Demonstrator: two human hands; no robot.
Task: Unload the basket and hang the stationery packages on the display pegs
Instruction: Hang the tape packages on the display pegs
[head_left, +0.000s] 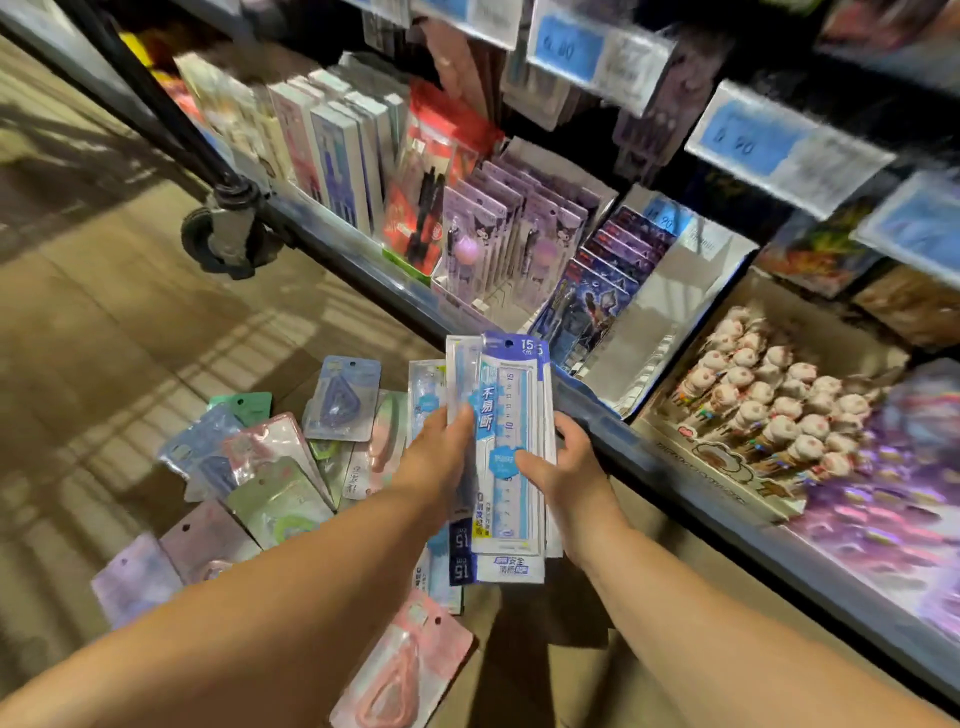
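Left hand (441, 457), right hand (566, 467): both hands curled round one stack of ruler packages (511, 415), at least three, held above floor (104, 338). Roughly ten pastel packages (340, 400) scattered on floor beside shelf (685, 493).

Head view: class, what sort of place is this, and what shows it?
Probably a stationery shop: blue price tags, packaged pens in rows, and ruler packs held by the left hand and right hand.
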